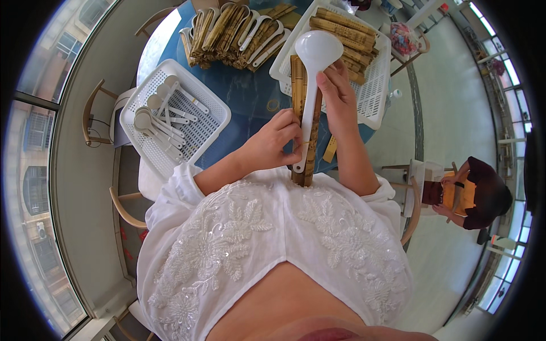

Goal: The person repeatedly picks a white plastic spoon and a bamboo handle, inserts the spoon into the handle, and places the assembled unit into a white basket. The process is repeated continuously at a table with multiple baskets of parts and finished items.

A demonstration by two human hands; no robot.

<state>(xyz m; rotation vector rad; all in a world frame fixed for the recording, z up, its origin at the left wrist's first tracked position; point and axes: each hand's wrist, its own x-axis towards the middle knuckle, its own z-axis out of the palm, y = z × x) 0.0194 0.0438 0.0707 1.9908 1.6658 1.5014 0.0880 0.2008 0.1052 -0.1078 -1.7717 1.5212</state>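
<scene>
At the blue marbled table (247,102): white long-handled ladle (311,99) against brown bamboo-like strips (297,85); right hand (340,105) curled around ladle; left hand (277,141) pinched, contents unclear.

Obscured and cropped areas
The ladle handle (310,108) covers part of the bamboo bundle (298,85) behind it. The upper picture edge crops the right-side white basket (372,108) and brown box (203,4). The co-worker's head (500,198) is blurred.
</scene>
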